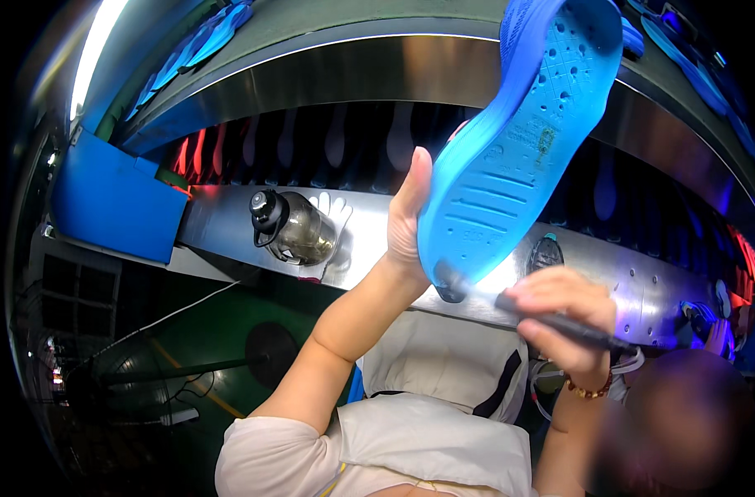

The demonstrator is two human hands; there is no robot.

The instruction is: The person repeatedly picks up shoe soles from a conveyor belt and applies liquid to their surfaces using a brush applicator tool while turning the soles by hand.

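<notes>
My left hand (409, 211) grips the left edge of a long blue shoe sole (497, 186), its thumb up along the side and the other fingers mostly hidden behind. The sole is held tilted above the bench; its light blue face, with grooves and small holes, is turned to me. Closed round the dark handle of a brush (572, 329), my right hand (568, 308) works at the lower end of the sole. The brush's pale tip is smeared by motion, and whether it touches the sole I cannot tell. A dark patch shows at that end.
On the metal bench (365, 248) stand a dark see-through bottle (301, 228) and, beside it, a white glove (336, 217). A small dark shoe-shaped piece (545, 253) lies behind my right hand. Blue soles (197, 51) rest on the green belt (336, 18). A blue box (116, 199) stands left.
</notes>
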